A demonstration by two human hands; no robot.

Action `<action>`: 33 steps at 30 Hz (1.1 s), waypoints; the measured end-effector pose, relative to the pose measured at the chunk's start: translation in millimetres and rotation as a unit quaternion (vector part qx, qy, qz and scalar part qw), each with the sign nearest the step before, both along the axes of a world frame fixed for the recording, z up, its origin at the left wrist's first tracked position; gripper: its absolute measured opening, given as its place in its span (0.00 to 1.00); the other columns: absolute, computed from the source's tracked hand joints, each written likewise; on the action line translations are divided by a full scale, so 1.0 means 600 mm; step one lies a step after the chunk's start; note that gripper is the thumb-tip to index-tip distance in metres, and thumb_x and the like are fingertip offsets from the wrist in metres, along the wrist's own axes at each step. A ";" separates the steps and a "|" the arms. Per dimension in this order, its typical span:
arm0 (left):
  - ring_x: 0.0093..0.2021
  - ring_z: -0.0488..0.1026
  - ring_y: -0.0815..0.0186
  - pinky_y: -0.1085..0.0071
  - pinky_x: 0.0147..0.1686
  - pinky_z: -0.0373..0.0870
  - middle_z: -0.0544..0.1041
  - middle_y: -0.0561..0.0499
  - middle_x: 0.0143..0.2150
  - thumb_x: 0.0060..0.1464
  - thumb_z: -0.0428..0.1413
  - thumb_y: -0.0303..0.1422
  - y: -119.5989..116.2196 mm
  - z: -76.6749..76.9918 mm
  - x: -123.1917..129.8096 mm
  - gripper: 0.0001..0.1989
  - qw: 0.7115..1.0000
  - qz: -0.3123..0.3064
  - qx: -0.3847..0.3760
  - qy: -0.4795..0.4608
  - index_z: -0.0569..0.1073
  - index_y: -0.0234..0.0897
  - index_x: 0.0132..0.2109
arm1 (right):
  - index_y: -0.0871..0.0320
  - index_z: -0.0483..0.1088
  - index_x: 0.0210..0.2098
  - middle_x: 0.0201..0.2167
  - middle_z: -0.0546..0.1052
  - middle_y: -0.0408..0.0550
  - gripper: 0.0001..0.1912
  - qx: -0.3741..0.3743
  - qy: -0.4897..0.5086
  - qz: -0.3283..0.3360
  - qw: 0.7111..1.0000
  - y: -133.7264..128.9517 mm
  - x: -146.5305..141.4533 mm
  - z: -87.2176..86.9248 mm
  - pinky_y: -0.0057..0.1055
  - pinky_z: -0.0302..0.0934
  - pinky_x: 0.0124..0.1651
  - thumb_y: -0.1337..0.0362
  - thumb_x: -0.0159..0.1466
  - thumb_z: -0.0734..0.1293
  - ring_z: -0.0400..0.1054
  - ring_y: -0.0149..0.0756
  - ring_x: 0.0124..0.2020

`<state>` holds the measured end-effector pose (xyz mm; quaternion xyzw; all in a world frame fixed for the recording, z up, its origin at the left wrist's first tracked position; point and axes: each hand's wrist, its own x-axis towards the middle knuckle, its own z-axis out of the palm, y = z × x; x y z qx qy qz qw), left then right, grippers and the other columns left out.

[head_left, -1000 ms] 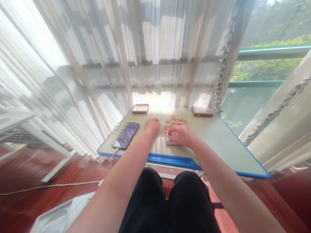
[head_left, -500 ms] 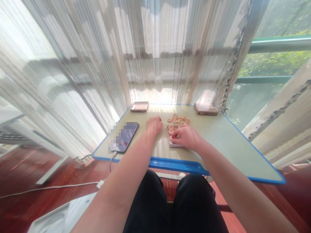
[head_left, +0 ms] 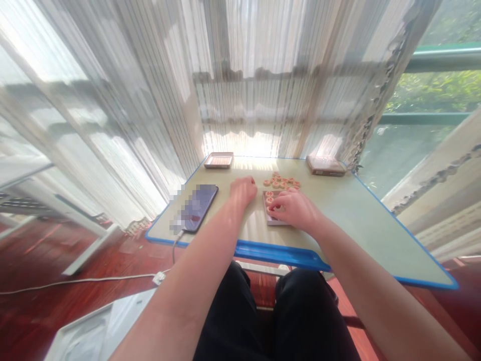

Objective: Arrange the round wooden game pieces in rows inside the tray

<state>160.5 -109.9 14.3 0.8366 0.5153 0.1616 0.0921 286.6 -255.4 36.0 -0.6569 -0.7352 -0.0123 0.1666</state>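
My right hand is over a shallow open box, thumb and fingertips closed on a round xiangqi piece at the box's left side. Two more pieces with red characters lie flat in the same column, just beyond that one. The hand hides most of the box's right part. To the left of the box, my left hand rests on the table with its fingers curled closed. Its palm is turned away, so anything inside is hidden. Behind the box lies a loose group of xiangqi pieces.
The pale table has a blue rim. On its left is a phone with a cable plugged in. An open tray-like box lid lies at the back left, and a closed flat box at the back right. Curtains hang behind.
The view has shifted slightly, so everything on the table appears a little further right and higher. My right fingers stay on the piece in the box. My left hand remains closed on the table.
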 end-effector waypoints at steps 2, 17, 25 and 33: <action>0.48 0.74 0.55 0.61 0.49 0.68 0.80 0.44 0.44 0.55 0.46 0.28 -0.001 -0.001 -0.001 0.16 1.000 -0.002 0.002 0.000 0.76 0.39 0.45 | 0.51 0.80 0.32 0.32 0.79 0.44 0.10 -0.004 0.015 -0.002 1.000 -0.001 0.004 0.003 0.31 0.59 0.46 0.58 0.59 0.67 0.68 0.39 0.39; 0.48 0.74 0.53 0.61 0.48 0.69 0.80 0.44 0.44 0.55 0.47 0.30 0.002 -0.006 0.001 0.15 1.000 -0.003 0.012 0.002 0.76 0.39 0.45 | 0.55 0.81 0.32 0.38 0.75 0.52 0.20 0.039 -0.089 -0.075 0.992 0.004 0.006 0.006 0.39 0.52 0.47 0.66 0.63 0.57 0.62 0.44 0.43; 0.48 0.74 0.55 0.61 0.49 0.68 0.80 0.45 0.45 0.55 0.46 0.30 0.006 -0.011 -0.002 0.15 1.000 -0.004 0.009 -0.007 0.76 0.40 0.44 | 0.55 0.81 0.34 0.39 0.75 0.53 0.20 0.023 -0.093 -0.068 0.993 0.006 0.002 0.005 0.39 0.52 0.46 0.66 0.63 0.56 0.61 0.45 0.42; 0.48 0.74 0.56 0.62 0.49 0.68 0.80 0.46 0.45 0.55 0.46 0.30 0.010 -0.015 -0.001 0.16 1.000 -0.005 0.010 -0.011 0.76 0.40 0.45 | 0.55 0.80 0.37 0.41 0.73 0.54 0.20 0.047 -0.104 -0.118 0.986 0.010 0.005 0.000 0.40 0.49 0.49 0.64 0.65 0.56 0.59 0.47 0.47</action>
